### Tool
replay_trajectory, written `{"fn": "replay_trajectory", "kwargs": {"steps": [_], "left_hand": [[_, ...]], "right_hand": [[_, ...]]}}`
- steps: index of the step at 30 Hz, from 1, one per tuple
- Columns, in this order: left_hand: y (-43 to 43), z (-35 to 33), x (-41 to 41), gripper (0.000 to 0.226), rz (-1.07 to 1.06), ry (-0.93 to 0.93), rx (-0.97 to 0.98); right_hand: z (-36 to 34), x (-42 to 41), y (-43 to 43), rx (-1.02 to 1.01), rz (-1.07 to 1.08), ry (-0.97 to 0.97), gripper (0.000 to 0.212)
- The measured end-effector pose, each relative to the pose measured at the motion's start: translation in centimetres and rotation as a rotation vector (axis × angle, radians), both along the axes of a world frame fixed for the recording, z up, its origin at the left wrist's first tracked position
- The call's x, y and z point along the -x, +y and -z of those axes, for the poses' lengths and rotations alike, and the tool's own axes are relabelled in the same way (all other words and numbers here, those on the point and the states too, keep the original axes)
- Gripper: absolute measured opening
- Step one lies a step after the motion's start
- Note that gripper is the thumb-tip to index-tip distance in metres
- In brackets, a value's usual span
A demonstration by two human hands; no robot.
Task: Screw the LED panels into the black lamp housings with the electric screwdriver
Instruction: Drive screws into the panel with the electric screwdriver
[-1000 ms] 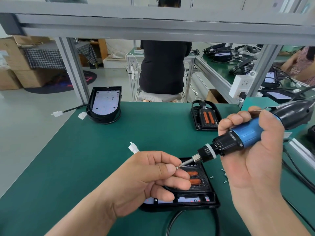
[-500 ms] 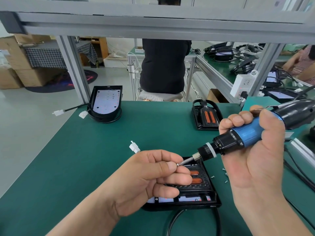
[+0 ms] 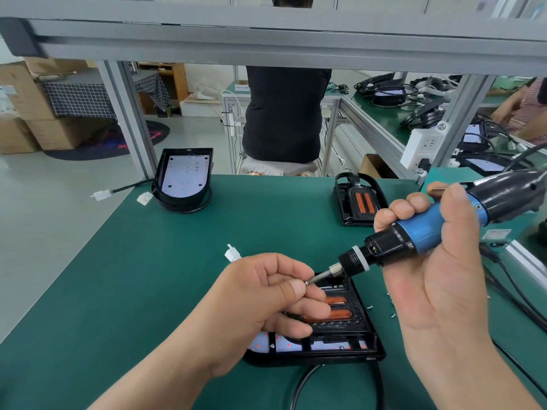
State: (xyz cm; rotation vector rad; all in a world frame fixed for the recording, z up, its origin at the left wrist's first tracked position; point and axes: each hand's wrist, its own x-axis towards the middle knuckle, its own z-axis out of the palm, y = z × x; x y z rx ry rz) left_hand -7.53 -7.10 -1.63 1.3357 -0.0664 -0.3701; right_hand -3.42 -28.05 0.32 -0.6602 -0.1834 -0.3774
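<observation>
My right hand [image 3: 438, 279] grips the blue and black electric screwdriver [image 3: 420, 235], its bit pointing down-left. My left hand [image 3: 260, 306] pinches a small screw [image 3: 307, 282] at the bit's tip, between thumb and forefinger. Both hands hover over a black lamp housing [image 3: 340, 344] lying on the green table; its white LED panel [image 3: 325, 346] shows along the near edge, partly hidden by my left hand. A second housing with a white LED panel [image 3: 185, 176] leans at the table's far left. A third black housing [image 3: 359, 202] lies at the far right.
Several loose screws [image 3: 392, 309] lie on the green mat [image 3: 133, 276] right of the near housing. White cable connectors [image 3: 232, 253] lie beside my left hand. A black cable [image 3: 305, 386] loops toward me. A person in black sits beyond the table. An aluminium frame beam [image 3: 266, 45] spans overhead.
Hardly anything moved: both hands stay together with the screw held at the bit's tip. The view shifted very slightly.
</observation>
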Motion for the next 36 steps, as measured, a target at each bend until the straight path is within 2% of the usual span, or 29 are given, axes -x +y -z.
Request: {"fn": "replay_trajectory", "kwargs": {"steps": [4,10,13,15,17,20,22,24,28,32,36], "left_hand": [[-0.2,0.3,0.0,0.013,-0.004,-0.062,-0.090],[0.1,0.5,-0.1,0.019,0.052,-0.054,-0.048],[1.0,0.6,-0.6,0.030,0.072,-0.034,-0.035],[1.9,0.5,-1.2,0.021,0.023,-0.044,-0.051],[3.0,0.6,-2.1,0.025,-0.071,-0.040,-0.156],[4.7,1.2,-3.6,0.033,-0.171,-0.033,-0.511],[5.4,1.5,-3.9,0.022,-0.114,-0.068,-0.734],[5.5,1.9,-3.9,0.037,-0.011,-0.123,-0.843],[5.6,2.5,-4.1,0.050,0.077,-0.179,-0.895],[5.4,2.9,-4.3,0.031,0.039,-0.218,-0.887],[5.6,3.4,-4.6,0.028,-0.058,-0.252,-0.867]], "right_hand": [[0.4,-0.3,0.2,-0.008,0.006,0.062,0.025],[0.3,-0.4,0.1,-0.088,0.002,0.121,0.025],[0.2,-0.4,-0.2,-0.117,-0.005,0.117,0.026],[-0.1,-0.5,-0.6,-0.129,-0.002,0.113,0.024],[-0.5,-0.7,-1.4,-0.129,0.007,0.101,0.020],[-0.9,-1.0,-2.6,-0.104,0.001,0.074,0.015],[-1.0,-1.1,-3.3,-0.062,-0.021,0.062,0.012],[-1.1,-1.1,-3.8,-0.001,-0.052,0.052,0.011],[-1.3,-1.0,-3.9,0.117,-0.120,0.040,0.013],[-1.3,-0.7,-3.4,0.180,-0.158,0.018,0.013],[-1.4,-0.6,-3.3,0.210,-0.159,-0.012,0.014]]}}
